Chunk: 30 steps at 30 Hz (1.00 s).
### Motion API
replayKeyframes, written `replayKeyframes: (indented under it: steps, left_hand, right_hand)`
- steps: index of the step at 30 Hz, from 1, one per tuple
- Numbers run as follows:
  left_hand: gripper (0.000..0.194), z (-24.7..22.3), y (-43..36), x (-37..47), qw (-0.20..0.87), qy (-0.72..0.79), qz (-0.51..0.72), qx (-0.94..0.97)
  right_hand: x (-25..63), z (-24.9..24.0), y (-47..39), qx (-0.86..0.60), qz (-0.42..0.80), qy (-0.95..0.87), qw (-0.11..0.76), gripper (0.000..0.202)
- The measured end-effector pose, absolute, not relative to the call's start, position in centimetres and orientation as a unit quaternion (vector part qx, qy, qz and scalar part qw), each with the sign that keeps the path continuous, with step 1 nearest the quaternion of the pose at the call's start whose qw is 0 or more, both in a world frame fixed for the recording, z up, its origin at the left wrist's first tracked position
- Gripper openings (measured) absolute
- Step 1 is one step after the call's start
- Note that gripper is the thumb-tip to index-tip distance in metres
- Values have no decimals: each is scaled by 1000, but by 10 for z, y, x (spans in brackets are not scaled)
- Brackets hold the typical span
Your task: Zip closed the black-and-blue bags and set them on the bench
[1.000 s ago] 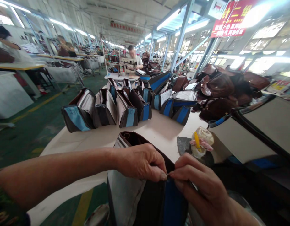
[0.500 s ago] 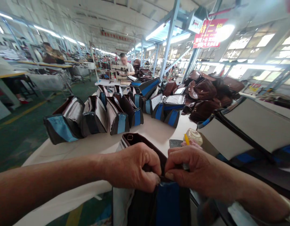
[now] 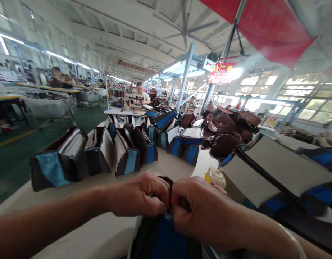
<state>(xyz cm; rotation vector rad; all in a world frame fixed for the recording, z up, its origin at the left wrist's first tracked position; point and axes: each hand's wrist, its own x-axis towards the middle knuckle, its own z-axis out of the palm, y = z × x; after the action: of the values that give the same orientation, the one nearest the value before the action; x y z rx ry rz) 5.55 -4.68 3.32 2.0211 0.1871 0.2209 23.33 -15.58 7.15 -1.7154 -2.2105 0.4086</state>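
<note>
A dark bag with a blue stripe [image 3: 166,239] stands upright at the bottom centre, close to me. My left hand [image 3: 142,196] pinches the top edge of this bag from the left. Right beside it, my right hand [image 3: 191,207] grips the same edge, its fingers curled. The two hands nearly touch and cover most of the bag's opening. A bit of brown lining [image 3: 168,182] shows between them. What lies under the fingertips is hidden.
Several open bags [image 3: 97,154] stand in rows on the pale table [image 3: 101,223]. Brown bags [image 3: 222,122] are heaped at the back right. Large pale panels [image 3: 279,163] lie at the right, near a cream roll [image 3: 216,177]. A person [image 3: 140,95] sits beyond the table.
The view has tilted up and shifted. Both hands have drawn closer together on the bag's edge, and my right hand has turned, covering more of the bag. The bag's opening shows less.
</note>
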Motion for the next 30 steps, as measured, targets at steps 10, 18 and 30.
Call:
replayKeyframes:
  steps: [10,18,30]
  left_hand:
    - [18,19,-40,-3,609,179,100,766]
    - [27,54,-65,-5,548,232,50,802]
    - [46,36,-68,16,580,258,46,772]
  right_hand:
    - [253,4,-119,-399,500,-702,311,47]
    - [223,-6,-126,-307,490,-714,396,27]
    - [248,-14,-141,-372,530,-654,392,28]
